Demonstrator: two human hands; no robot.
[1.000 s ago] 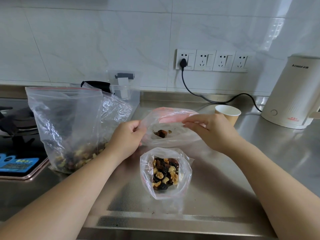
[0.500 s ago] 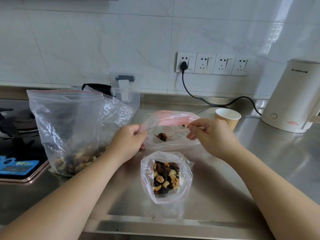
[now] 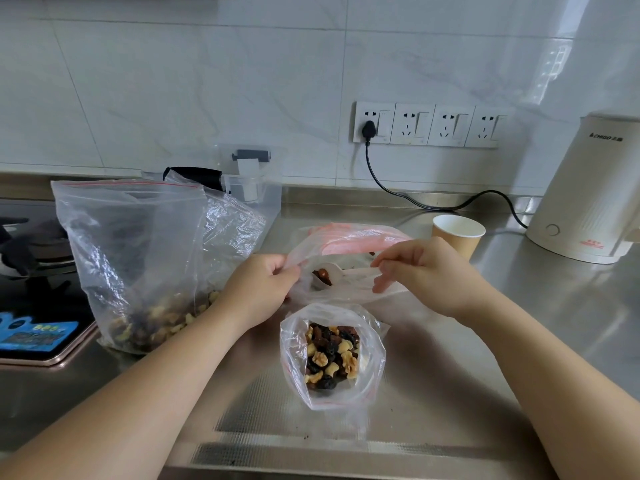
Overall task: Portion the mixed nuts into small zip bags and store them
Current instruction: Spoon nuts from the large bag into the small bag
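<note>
A small clear zip bag [image 3: 349, 244] with a pink strip lies on the steel counter; a white scoop [image 3: 325, 273] with a few nuts shows inside it. My left hand [image 3: 258, 289] pinches the bag's left mouth edge. My right hand [image 3: 424, 271] pinches the right edge. In front of them stands an open small bag [image 3: 332, 355] filled with mixed nuts and raisins. To the left a large zip bag [image 3: 138, 258] stands upright, with mixed nuts at its bottom.
A paper cup [image 3: 457, 235] stands just behind my right hand. A cream kettle [image 3: 585, 192] sits at the right with its black cord [image 3: 398, 192] plugged into the wall sockets. A clear plastic container [image 3: 256, 181] stands at the back. A stove [image 3: 31, 271] lies at the left.
Both hands keep their hold on the pink-strip bag. My right hand's fingers have shifted along the bag's edge, and the mouth has stretched wider, showing the scoop.
</note>
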